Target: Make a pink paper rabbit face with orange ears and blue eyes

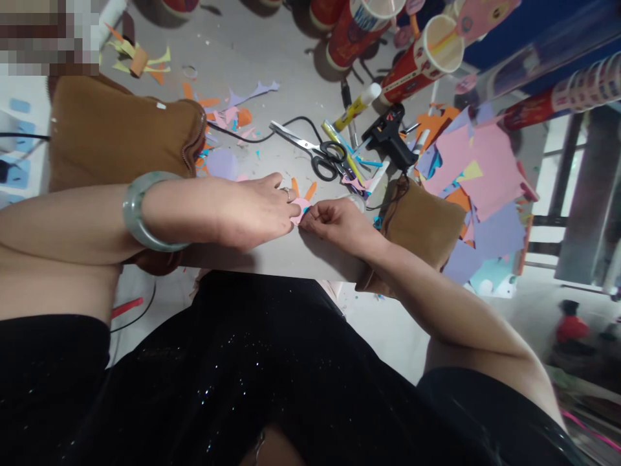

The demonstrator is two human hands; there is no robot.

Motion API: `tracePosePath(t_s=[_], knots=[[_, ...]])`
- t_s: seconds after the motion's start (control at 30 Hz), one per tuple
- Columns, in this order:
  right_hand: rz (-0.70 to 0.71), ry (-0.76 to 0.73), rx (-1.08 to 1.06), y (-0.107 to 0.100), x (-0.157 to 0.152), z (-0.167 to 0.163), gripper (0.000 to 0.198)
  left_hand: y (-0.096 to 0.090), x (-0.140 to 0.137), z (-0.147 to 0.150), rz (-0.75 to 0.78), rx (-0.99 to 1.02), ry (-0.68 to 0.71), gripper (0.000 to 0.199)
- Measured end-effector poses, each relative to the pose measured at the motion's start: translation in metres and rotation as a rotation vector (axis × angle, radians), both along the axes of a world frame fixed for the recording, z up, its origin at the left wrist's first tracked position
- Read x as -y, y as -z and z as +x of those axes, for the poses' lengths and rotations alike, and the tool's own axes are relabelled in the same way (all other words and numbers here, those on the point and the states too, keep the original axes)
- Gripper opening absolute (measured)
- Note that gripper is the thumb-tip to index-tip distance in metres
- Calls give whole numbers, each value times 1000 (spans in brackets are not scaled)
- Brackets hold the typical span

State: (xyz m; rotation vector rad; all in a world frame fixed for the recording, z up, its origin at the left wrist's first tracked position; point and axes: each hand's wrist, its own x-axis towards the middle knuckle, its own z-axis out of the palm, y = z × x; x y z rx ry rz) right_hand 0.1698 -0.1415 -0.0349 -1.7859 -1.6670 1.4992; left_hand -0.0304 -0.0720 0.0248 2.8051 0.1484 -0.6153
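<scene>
A small pink paper cutout (299, 208) with two orange strips like ears lies near the table's front edge. My left hand (252, 210), with a ring and a bangle, rests over its left side; the fingertips hold the cutout and the thumb is hidden. From the right, my right hand (339, 225) meets the cutout with thumb and fingers pinched together. A bit of blue shows on the cutout by those fingertips; whatever is in the pinch is too small to make out. Just beyond the hands are black-handled scissors (315, 150).
A black glue gun (395, 139) and a yellow glue stick (358, 107) lie past the scissors. Red paper cups (361, 32) stand at the back. Coloured paper sheets (485, 168) pile up at right. Brown cushions (121, 129) flank the work area, with paper scraps scattered about.
</scene>
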Motion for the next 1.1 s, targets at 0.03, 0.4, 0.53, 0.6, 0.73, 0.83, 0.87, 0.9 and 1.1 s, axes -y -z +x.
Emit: tracePosePath(t_s=[0.03,0.4,0.53,0.6,0.73,0.83,0.87,0.9,1.1], knots=[[-5,0,-1,0,0,0,29,1,0,-1,0,14,0,31],[-5,-7,15,0,-2,0,27,16,0,-8,-2,110,11,29],[6,-10,19,0,-2,-1,24,11,1,-4,57,21,60,36],[13,-12,22,-1,-2,-1,23,9,2,-3,65,-4,61,36],[10,-16,23,-1,-2,-1,21,9,3,-3,65,21,63,37],[10,-7,19,-1,-2,-1,22,9,3,-3,52,-21,59,39],[10,-4,18,-1,-2,-1,22,9,3,-3,48,-33,56,40],[11,-2,18,-1,-2,-1,22,9,4,-3,48,-32,52,41],[41,16,38,0,-1,0,17,10,5,-1,76,45,32,40]])
